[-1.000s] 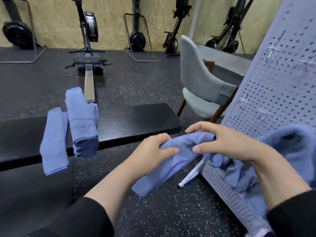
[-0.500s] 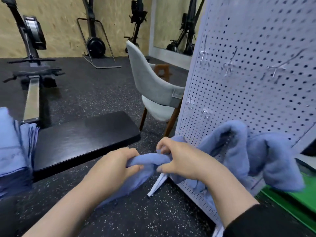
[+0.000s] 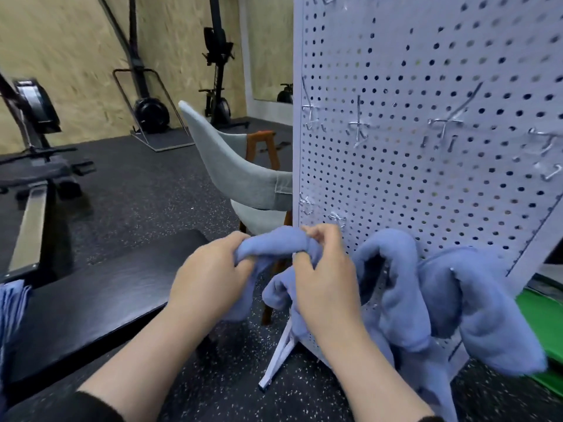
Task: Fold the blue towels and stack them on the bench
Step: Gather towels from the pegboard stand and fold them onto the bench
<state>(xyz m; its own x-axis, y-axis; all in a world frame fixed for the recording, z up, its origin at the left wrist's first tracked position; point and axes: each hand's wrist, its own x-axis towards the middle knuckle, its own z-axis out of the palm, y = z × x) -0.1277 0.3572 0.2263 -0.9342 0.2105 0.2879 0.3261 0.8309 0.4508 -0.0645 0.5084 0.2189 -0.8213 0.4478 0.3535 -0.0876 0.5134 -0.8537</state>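
A crumpled blue towel [image 3: 275,245] is stretched between my two hands in front of the white pegboard. My left hand [image 3: 210,275] grips its left end and my right hand [image 3: 326,275] pinches its upper edge. More blue towels [image 3: 457,303] hang bunched on the pegboard hooks to the right. The black bench [image 3: 100,293] runs low on the left. At the far left edge only the corner of the folded blue towel stack [image 3: 12,303] shows on the bench.
The white pegboard stand [image 3: 426,117] fills the right side, with wire hooks and a white foot [image 3: 278,357] on the floor. A grey chair [image 3: 240,178] stands behind the bench end. A rowing machine [image 3: 30,166] and other gym machines stand further back.
The view has swung to the right, so the folded stack has slid nearly out of sight. My hands have lifted the towel higher and closer to the pegboard.
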